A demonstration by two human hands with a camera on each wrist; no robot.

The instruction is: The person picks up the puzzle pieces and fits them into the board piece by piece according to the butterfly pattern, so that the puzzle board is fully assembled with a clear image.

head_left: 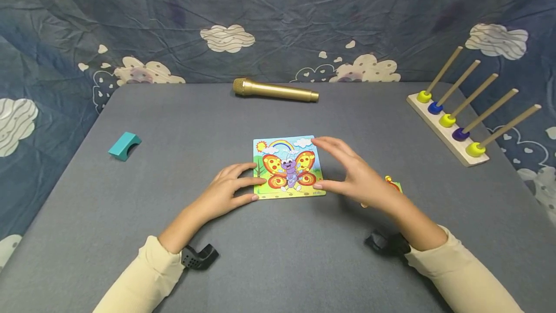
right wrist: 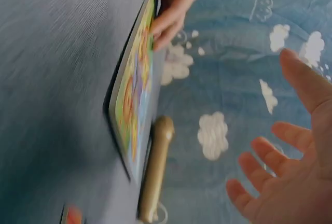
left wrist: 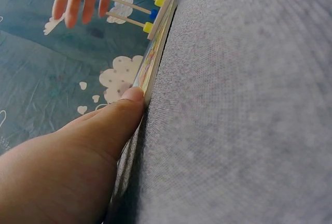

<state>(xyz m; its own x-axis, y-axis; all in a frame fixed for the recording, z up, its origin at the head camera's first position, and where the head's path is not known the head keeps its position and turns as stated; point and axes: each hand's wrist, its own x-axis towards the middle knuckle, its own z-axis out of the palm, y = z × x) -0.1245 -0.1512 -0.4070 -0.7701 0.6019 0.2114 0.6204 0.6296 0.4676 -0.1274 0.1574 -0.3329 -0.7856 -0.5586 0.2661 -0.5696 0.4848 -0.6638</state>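
Observation:
A square butterfly picture puzzle (head_left: 288, 190) lies flat on the grey table, a little tilted in the head view. My left hand (head_left: 225, 191) rests at its left side, two fingertips on its surface and the thumb at its lower left corner. In the left wrist view the thumb (left wrist: 104, 125) touches the board's edge. My right hand (head_left: 358, 177) hovers over the puzzle's right side, fingers spread and holding nothing. The right wrist view shows that right hand (right wrist: 285, 167) raised apart from the board. Partly hidden under the right forearm is a small colourful piece (head_left: 396, 186).
A gold microphone (head_left: 278, 91) lies at the back. On the left sits a teal arch block (head_left: 124, 146). At the right edge stands a wooden peg rack (head_left: 453, 139) with yellow, blue and purple beads. A patterned dark cloth (head_left: 269, 18) hangs behind the table.

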